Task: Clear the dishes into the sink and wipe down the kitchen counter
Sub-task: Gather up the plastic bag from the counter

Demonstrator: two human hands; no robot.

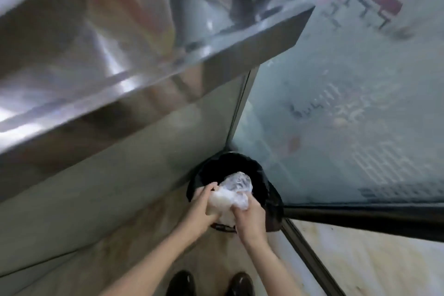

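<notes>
Holding a crumpled clear plastic bag [234, 190] over a black-lined bin [259, 175], both hands close on it: the left hand [201, 206] grips its pale, whitish lower part, the right hand [249, 218] pinches the wrinkled film beside it. The bag's top is glossy and see-through. The bin stands on the floor below the steel counter [144, 55], beside a glass wall [336, 115]. Two dark shoes [180, 282] show below.

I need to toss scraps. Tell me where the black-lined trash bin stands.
In the head view, the black-lined trash bin stands on the floor, lower centre, in the corner between the steel counter and the glass wall.
</notes>
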